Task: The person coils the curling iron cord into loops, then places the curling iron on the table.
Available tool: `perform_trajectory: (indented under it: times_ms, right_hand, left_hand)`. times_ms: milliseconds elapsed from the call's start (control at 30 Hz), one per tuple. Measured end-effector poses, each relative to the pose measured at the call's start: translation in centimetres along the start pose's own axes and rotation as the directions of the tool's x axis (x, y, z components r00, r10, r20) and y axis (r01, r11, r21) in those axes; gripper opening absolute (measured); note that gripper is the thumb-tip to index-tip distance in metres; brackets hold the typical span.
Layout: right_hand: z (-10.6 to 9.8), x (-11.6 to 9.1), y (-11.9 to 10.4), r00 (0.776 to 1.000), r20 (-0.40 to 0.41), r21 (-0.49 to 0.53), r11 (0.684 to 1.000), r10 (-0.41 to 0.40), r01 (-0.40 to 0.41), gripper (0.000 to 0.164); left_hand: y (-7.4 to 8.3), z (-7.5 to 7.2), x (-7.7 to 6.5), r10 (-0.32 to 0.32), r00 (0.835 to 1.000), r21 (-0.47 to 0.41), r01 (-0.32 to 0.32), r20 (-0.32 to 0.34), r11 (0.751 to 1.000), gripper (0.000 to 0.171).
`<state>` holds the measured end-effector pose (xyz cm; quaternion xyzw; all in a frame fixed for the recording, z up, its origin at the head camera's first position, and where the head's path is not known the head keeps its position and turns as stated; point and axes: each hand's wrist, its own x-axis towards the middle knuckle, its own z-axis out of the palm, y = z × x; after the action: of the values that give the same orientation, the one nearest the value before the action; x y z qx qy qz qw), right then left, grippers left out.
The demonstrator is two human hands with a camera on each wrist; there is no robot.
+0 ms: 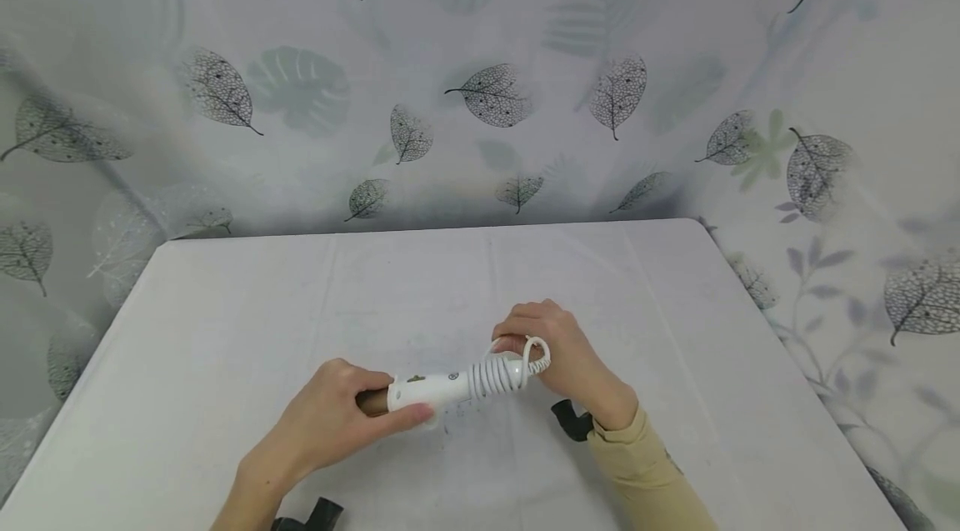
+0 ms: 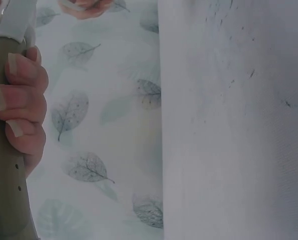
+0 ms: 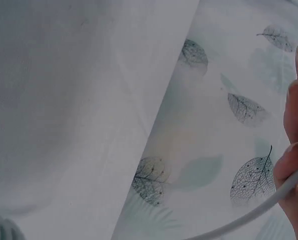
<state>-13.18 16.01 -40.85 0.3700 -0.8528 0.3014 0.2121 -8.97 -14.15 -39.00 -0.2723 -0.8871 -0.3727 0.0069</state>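
A white-handled curling iron (image 1: 431, 391) is held above the table, with a white cord (image 1: 491, 378) wound in several coils around its right-hand end. My left hand (image 1: 330, 416) grips its left part, thumb along the near side. In the left wrist view, fingers (image 2: 26, 100) curl around the olive-gold barrel (image 2: 8, 200); most of the barrel is hidden in the head view. At the coiled end, my right hand (image 1: 558, 352) holds a loop of the cord. The right wrist view shows that cord (image 3: 254, 214) running between thumb and fingers.
The white table (image 1: 247, 331) carries faint creases and small dark marks. Leaf-print cloth (image 1: 435, 31) rises behind it and along both sides. A black wrist mount (image 1: 573, 420) is on the right wrist, and another black mount (image 1: 318, 514) is by the left forearm.
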Motion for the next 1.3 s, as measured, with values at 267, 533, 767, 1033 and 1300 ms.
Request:
perform_trajectory:
  times_ms: [267,533,767,1033,1300]
  right_hand:
    - [-0.4,-0.2,0.3,1.0,0.029,0.07,0.997,0.007,-0.009,0.017]
    - [-1.4,-0.1,0.1,0.994,0.109,0.113,0.993,-0.026,0.014,0.013]
    - [-1.8,0.1,-0.7,0.99,0.111,0.06,0.995,-0.089,0.082,0.013]
    - [-1.7,0.4,-1.6,0.988,0.065,0.028,0.99,-0.138,0.136,0.012]
    - [-1.1,0.5,-2.3,0.987,0.038,-0.09,0.983,-0.156,0.159,0.012]
  left_hand:
    - [0.2,0.5,-0.1,-0.022,0.992,-0.01,0.024,0.125,1.0,0.049]
    - [0.0,0.8,-0.1,-0.042,0.984,0.015,0.04,0.174,0.999,0.058]
    - [0.0,1.3,-0.1,-0.086,0.972,0.105,0.064,0.221,0.992,0.061]
    - [-0.1,1.4,0.1,-0.166,0.965,0.179,0.13,0.203,0.975,0.06]
    - [0.0,1.2,0.4,-0.31,0.938,0.263,0.264,0.152,0.928,0.056]
